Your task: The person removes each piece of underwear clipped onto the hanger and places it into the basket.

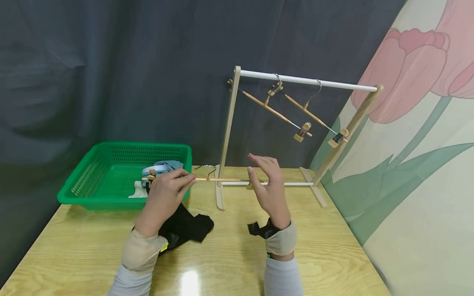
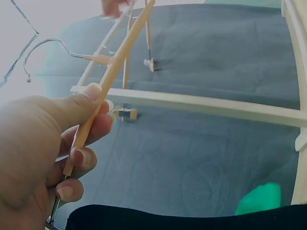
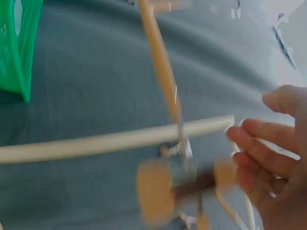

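In the head view my left hand pinches the wooden bar of a clip hanger, which lies roughly level. The left wrist view shows thumb and fingers round the bar, beside its metal hook. My right hand is raised by the hanger's right end, fingers fairly straight and spread. In the right wrist view that hand is beside a blurred wooden clip; whether they touch I cannot tell. A black cloth lies under my left hand; any link to the left clip is hidden.
A green basket with folded blue and white cloth stands at the left. Behind my hands is a wooden rack with a white rail. Two clip hangers hang from it. A painted wall borders the table's right side.
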Tool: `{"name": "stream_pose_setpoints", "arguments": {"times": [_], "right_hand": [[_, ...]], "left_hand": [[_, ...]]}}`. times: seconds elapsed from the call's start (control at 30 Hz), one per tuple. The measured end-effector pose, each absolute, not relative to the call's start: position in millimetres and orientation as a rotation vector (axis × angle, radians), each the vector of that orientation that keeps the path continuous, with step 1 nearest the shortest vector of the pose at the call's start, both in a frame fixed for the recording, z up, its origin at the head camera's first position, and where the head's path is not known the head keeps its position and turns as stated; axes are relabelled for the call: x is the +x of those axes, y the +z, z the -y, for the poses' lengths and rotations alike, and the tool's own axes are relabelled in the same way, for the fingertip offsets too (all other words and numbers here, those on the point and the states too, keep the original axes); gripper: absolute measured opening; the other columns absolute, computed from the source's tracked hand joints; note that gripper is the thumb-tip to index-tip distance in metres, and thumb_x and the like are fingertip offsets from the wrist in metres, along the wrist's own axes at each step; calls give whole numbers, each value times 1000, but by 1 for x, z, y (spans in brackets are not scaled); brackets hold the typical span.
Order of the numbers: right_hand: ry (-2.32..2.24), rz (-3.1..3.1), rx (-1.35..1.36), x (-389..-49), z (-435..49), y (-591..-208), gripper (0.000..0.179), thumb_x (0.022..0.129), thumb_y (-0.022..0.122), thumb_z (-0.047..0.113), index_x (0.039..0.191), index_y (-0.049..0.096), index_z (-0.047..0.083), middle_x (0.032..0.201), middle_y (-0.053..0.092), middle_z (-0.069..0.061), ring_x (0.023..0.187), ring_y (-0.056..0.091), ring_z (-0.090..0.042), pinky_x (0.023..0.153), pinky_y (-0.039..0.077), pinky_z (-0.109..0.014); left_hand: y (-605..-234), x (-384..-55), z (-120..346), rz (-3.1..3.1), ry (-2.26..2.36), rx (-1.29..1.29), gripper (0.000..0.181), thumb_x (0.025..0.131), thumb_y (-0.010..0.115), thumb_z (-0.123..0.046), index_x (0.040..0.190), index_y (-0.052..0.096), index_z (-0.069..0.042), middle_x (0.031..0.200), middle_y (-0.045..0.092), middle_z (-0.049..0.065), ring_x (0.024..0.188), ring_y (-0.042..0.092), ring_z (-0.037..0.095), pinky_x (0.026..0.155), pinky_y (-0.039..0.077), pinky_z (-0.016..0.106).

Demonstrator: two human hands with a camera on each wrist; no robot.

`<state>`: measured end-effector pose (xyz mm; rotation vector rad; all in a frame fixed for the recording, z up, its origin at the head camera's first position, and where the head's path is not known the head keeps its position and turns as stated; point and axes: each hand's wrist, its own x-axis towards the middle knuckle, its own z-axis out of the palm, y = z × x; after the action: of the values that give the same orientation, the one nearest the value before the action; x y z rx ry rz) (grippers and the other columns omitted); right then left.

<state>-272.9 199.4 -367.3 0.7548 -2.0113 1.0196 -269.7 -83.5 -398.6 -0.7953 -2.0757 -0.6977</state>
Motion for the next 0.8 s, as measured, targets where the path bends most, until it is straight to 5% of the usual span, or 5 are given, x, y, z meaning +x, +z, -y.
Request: {"name": "stream_pose_setpoints", "arguments": {"times": [0.3, 0.43, 0.57, 0.8], "right_hand": [[859, 2463, 947, -261, -158, -373, 33, 100, 67, 25, 127, 70, 7, 121, 72, -8, 111, 67, -20, 95, 55, -39], [808, 2555, 958, -264, -150, -381, 26, 101, 66, 25, 119, 75, 9, 112, 74, -3, 84, 68, -12, 74, 56, -28], [823, 2490, 984, -267, -152, -383, 15, 99, 67, 16, 107, 79, 11, 96, 74, 1, 63, 53, -5, 59, 47, -23], [854, 2422, 1032, -274, -155, -380, 14, 100, 65, 13, 105, 78, 12, 88, 70, 5, 61, 48, -3, 55, 43, -22]], "left_hand": [[-403, -271, 73, 2122, -689, -830, 14, 88, 79, -15, 100, 82, -10, 93, 72, 4, 65, 63, 16, 56, 48, 30], [-406, -270, 70, 2131, -725, -859, 12, 87, 79, -13, 99, 81, -10, 93, 72, 3, 65, 62, 14, 57, 47, 28], [-406, -269, 67, 2172, -775, -886, 12, 89, 78, -14, 101, 81, -10, 94, 73, 1, 69, 65, 13, 59, 51, 28], [-395, -268, 74, 2120, -792, -892, 20, 89, 79, -9, 108, 78, -5, 109, 72, 9, 101, 66, 28, 86, 55, 45]]}}
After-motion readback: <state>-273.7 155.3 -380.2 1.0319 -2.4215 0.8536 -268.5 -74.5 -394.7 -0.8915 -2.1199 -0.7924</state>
